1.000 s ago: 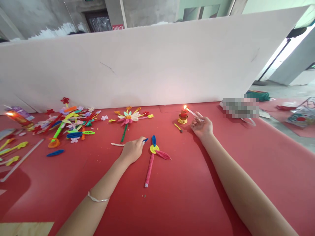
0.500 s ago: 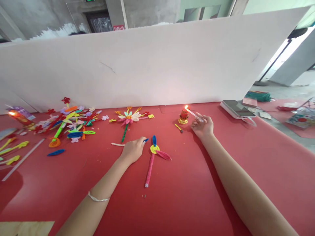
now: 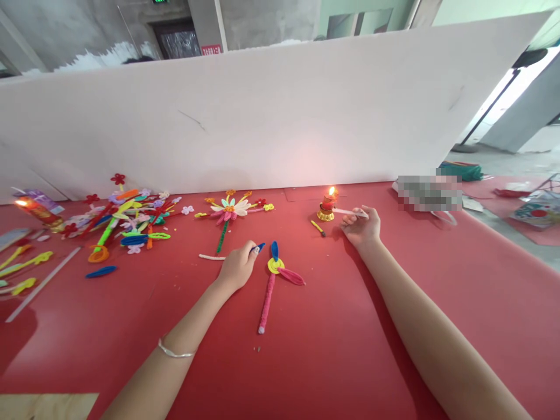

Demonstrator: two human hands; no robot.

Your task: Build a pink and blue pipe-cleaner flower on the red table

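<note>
Between the fingers of my left hand (image 3: 238, 267) is a blue pipe-cleaner petal (image 3: 261, 246), its tip poking out to the right. A pipe-cleaner flower lies just beside it, with a yellow coiled centre (image 3: 275, 266), one blue petal (image 3: 275, 251), one pink petal (image 3: 291, 276) and a pink wrapped stem (image 3: 266, 303). My right hand (image 3: 362, 226) pinches a pale glue stick (image 3: 347, 212). The stick's far end points left at the lit red candle (image 3: 327, 205), below its flame; whether it touches the candle I cannot tell.
A finished multicoloured flower (image 3: 228, 211) lies behind my left hand. To the left are a heap of pipe-cleaner pieces (image 3: 131, 219), a loose blue petal (image 3: 101, 272), another glue stick (image 3: 44, 284) and a second lit candle (image 3: 41, 213). A yellow lighter-like piece (image 3: 318, 228) lies near the candle. A white board (image 3: 262, 128) stands behind.
The glue stick's tip has dropped from the candle flame to beside the candle's body. My left hand has turned the blue petal slightly upward.
</note>
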